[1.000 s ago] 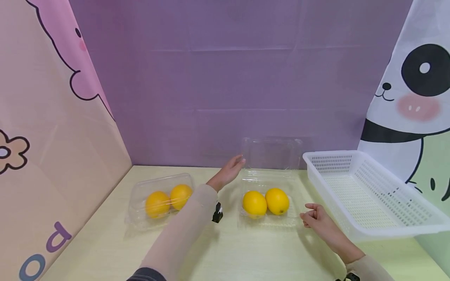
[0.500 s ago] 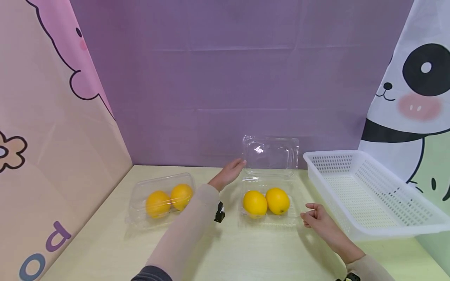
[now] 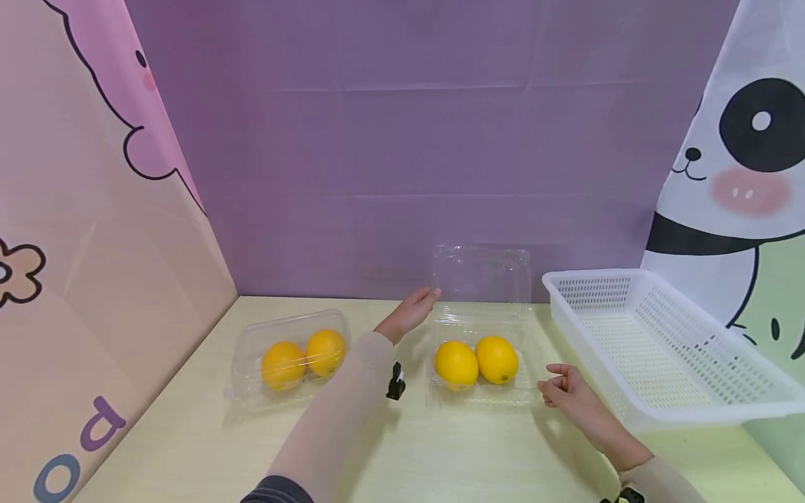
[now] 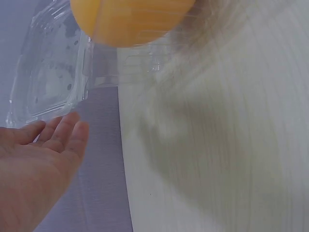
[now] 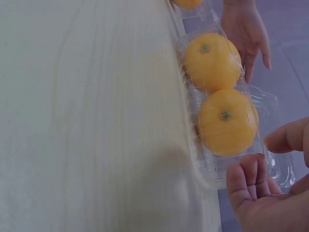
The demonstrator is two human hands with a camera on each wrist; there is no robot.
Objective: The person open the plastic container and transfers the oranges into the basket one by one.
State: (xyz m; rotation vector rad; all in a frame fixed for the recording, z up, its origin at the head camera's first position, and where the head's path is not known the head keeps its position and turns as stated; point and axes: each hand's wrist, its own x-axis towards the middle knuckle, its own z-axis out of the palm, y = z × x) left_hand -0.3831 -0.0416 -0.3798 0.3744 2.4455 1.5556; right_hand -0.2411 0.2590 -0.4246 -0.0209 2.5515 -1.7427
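Observation:
A clear plastic clamshell box (image 3: 483,323) stands in the middle with its lid (image 3: 481,279) raised against the backdrop. Two oranges (image 3: 455,364) sit side by side in its base. My left hand (image 3: 410,313) is at the lid's left edge. The left wrist view shows that hand's fingers (image 4: 63,133) fairly straight, fingertips right at the lid's rim (image 4: 41,116). To the right of the base, my right hand (image 3: 569,395) hovers with loosely curled fingers and holds nothing. In the right wrist view its fingertips overlap the box's near end.
On the left, a second clear clamshell box (image 3: 291,327) holds two oranges (image 3: 283,365) under its lid, partly behind my left sleeve. A white perforated basket (image 3: 629,384) stands at the right. The purple backdrop (image 3: 402,154) rises along the table's far edge.
My left hand has moved slightly right and down along the raised lid. The lid has shifted and tilted a little, and a glare on it came and went. My right hand stays put.

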